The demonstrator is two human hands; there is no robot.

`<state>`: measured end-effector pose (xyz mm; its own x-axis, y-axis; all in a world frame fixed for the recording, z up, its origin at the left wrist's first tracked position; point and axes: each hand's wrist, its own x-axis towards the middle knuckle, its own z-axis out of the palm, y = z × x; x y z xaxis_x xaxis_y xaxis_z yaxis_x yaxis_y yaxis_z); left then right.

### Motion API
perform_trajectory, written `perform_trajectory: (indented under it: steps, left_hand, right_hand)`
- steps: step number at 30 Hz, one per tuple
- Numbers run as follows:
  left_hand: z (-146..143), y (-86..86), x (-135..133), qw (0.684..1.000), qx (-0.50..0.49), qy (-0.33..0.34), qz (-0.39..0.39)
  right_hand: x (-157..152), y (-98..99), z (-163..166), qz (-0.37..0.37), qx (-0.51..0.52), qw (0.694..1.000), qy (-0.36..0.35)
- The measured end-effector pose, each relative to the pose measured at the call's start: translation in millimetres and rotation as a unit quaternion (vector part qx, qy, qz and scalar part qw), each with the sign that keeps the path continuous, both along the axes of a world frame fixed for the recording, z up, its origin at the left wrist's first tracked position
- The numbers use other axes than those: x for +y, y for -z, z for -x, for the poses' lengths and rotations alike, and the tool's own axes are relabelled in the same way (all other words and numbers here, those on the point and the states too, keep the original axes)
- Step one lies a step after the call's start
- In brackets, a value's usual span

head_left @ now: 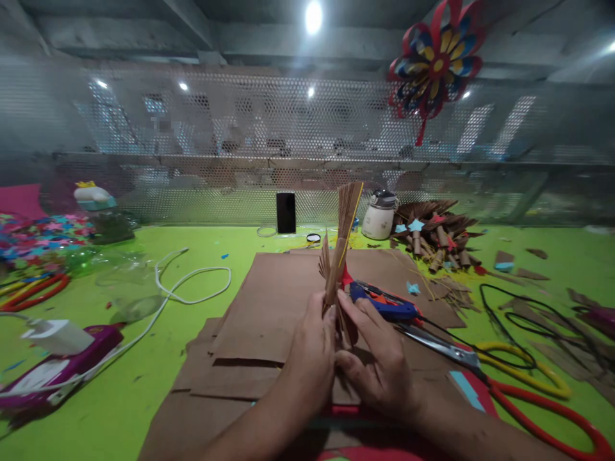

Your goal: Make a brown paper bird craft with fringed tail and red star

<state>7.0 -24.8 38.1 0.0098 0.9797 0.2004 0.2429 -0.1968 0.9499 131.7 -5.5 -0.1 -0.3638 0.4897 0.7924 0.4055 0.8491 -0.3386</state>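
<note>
I looked down on a lime-green table (120,397) that ran to a perforated metal screen (216,128). One stack of flat brown cardboard sheets (273,307) covered its middle. Above it two hands met, palms facing. The left hand (312,358) had its grip closed on the base of one upright bundle of brown fringed paper strips (343,237), and the right hand (379,368) pinched the same base. To the right lay red-handled scissors (552,416), yellow-handled scissors (523,371) and one blue glue gun (382,302).

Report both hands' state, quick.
Left hand: closed, holding the paper fringe.
Right hand: closed, pinching the same fringe at its base.
</note>
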Motion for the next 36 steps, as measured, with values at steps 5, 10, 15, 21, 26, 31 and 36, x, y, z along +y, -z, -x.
perform_trajectory:
  steps: [5,10,15,21,26,31,36]
  left_hand:
    - [1.5,2.2,1.5,1.000,-0.003,0.001,-0.003]
    - [2.9,6.4,2.7,1.000,0.001,0.004,-0.016]
    - [2.5,5.9,2.1,1.000,0.008,-0.006,-0.021]
    - [2.1,6.3,1.0,1.000,-0.005,0.006,-0.029]
    - [2.9,4.2,0.4,0.999,-0.013,0.013,-0.026]
    - [5.1,1.5,2.8,0.999,-0.028,0.016,-0.017]
    - [7.9,7.0,8.6,0.999,-0.043,0.010,-0.002]
  right_hand:
    - [1.5,0.8,0.3,0.000,-0.009,1.000,0.013]
    - [1.2,1.7,-0.4,0.001,-0.013,1.000,0.016]
    - [-0.3,-1.2,0.5,-0.004,-0.014,1.000,0.012]
    - [0.4,1.0,0.8,0.001,-0.004,1.000,0.007]
    - [1.8,2.6,0.4,-0.015,-0.007,1.000,0.013]
    - [3.6,2.1,0.7,-0.014,-0.010,1.000,0.021]
    - [4.1,1.5,-0.3,-0.006,-0.005,1.000,0.018]
